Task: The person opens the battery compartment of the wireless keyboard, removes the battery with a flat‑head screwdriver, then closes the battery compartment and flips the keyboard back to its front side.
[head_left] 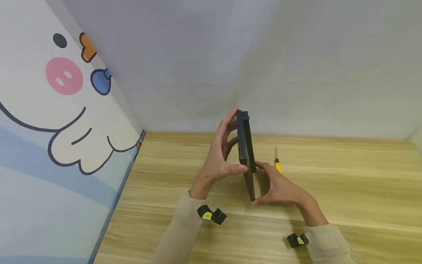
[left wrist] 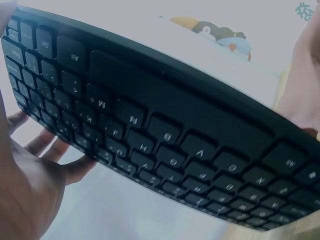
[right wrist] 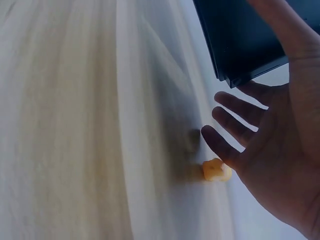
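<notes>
A black keyboard stands tilted up on its narrow side in the head view, held between both hands above the wooden table. In the left wrist view its key side fills most of the picture, the letters upside down. My left hand grips the upper, far end, thumb on the near edge and fingers at the far edge. Lower down, my right hand holds the other end between thumb and forefinger. The right wrist view shows the keyboard's smooth back and my right hand's other fingers spread apart.
A screwdriver with a yellow handle lies on the wooden table, just beyond the right hand. A pale wall rises behind the table. At the left stands a panel with cartoon drawings.
</notes>
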`<state>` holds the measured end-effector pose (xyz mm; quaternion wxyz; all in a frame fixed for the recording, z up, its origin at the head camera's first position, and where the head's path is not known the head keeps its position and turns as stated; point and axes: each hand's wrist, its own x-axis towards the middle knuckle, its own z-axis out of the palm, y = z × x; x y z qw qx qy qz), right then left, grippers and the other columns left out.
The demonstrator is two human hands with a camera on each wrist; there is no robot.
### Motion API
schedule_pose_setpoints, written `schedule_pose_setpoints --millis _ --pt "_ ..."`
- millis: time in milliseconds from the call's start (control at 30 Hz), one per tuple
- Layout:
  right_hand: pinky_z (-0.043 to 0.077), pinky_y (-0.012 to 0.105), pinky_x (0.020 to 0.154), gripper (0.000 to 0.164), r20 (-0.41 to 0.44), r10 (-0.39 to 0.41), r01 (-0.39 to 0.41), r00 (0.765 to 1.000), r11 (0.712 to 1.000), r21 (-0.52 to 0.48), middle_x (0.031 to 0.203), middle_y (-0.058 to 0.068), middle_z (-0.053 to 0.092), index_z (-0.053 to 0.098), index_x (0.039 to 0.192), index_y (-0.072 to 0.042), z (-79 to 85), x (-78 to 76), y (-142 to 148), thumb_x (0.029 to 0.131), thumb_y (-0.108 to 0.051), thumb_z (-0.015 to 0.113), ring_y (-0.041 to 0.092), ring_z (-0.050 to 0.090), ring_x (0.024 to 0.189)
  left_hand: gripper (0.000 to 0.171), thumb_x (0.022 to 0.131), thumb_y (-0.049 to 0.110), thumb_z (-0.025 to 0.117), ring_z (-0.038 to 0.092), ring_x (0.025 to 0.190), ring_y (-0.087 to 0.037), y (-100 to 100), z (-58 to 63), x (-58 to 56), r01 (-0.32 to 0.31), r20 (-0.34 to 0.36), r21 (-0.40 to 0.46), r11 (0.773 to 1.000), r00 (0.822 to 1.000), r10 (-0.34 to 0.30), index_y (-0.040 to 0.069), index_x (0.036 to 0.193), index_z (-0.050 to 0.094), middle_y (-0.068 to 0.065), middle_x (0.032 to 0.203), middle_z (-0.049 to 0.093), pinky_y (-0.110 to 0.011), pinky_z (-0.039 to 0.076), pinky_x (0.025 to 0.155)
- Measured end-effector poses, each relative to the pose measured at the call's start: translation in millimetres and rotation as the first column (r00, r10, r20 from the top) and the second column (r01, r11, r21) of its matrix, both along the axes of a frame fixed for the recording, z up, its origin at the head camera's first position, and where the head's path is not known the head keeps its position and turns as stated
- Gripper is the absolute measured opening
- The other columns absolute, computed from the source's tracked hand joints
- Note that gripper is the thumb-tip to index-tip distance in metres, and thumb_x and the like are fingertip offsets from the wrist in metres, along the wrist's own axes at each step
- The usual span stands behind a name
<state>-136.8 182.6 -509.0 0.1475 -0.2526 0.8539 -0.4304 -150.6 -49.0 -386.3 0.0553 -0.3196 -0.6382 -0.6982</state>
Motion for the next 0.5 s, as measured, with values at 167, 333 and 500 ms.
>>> schedule_pose_setpoints --millis 167,333,500 --pt "0.038 0.062 0.117 0.128 -0.047 -0.023 0.024 0.999 0.999 0.022 0.157 0.016 0.042 0.035 0.156 -0.009 3.3 3.5 2 0.054 -0.056 0.098 0.038 0.043 0.143 0.133 0.066 0.079 0.078 0.043 0.138 -0.020 -13 -0.4 3.2 0.032 0.006 -0.019 0.999 0.999 -0.032 0.015 0.165 0.016 -0.022 0.156 0.034 -0.050 0.048 0.111" --pt "0.038 0.062 0.118 0.129 -0.076 -0.030 0.035 0.997 0.997 0.062 0.156 0.018 0.043 0.035 0.155 -0.005 6.3 2.0 6 0.053 -0.054 0.099 0.039 0.043 0.145 0.131 0.068 0.075 0.080 0.040 0.144 -0.026 -24 -1.2 2.5 0.039 -0.006 -0.040 0.998 0.999 -0.040 0.013 0.165 0.017 -0.020 0.160 0.032 -0.057 0.044 0.115" --pt "0.037 0.066 0.118 0.132 -0.067 -0.034 0.040 0.997 0.994 0.098 0.158 0.020 0.041 0.032 0.157 -0.004 8.8 1.3 11 0.054 -0.056 0.098 0.042 0.039 0.146 0.128 0.071 0.069 0.082 0.036 0.148 -0.029 -33 -0.1 0.2 0.041 -0.036 -0.066 0.997 0.998 -0.044 0.009 0.164 0.019 -0.020 0.161 0.031 -0.057 0.037 0.122"
